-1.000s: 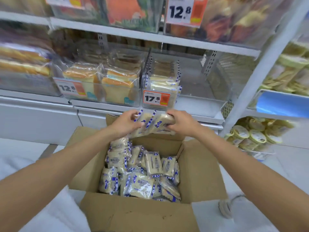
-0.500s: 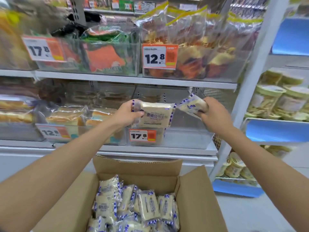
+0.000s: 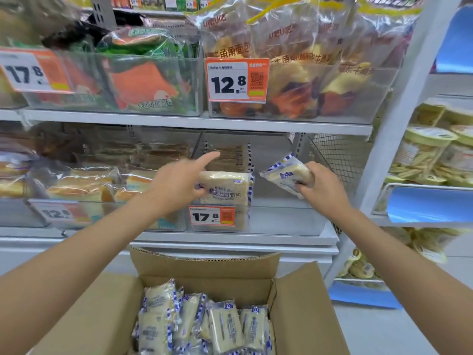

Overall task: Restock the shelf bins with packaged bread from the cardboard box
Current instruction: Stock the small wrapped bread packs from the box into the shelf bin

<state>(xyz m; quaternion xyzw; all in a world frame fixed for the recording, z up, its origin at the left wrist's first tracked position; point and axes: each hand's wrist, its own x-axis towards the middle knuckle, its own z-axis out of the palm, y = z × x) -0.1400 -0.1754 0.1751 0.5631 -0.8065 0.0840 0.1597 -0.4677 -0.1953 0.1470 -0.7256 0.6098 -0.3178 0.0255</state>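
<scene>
White shop shelving [image 3: 194,121] ahead, two levels in view. Count four large price tags: 17.8 and 12.8 above, 12.8 and 17.8 below. Upper level: two clear bins of bagged bread. Lower level, right: one clear bin [image 3: 294,221] tagged 17.8, packets filed along its left side.

Note one front packet [image 3: 225,187] upright at the bin's front left, label facing out. Note left hand [image 3: 176,183] at that packet's left edge: thumb on the wrapper, index finger straight, pointing toward the back; pinch or mere touch not readable. Note right hand [image 3: 325,188] curled round one second packet [image 3: 286,172], tilted, in the air over the bin's right half, apart from the first.

Below: one cardboard box [image 3: 307,316], flaps open, blue-and-white bread packets [image 3: 225,326] standing inside. Count at least six; remainder cut by the frame edge. Far right: stacked tubs [image 3: 422,155] on a neighbouring rack.
</scene>
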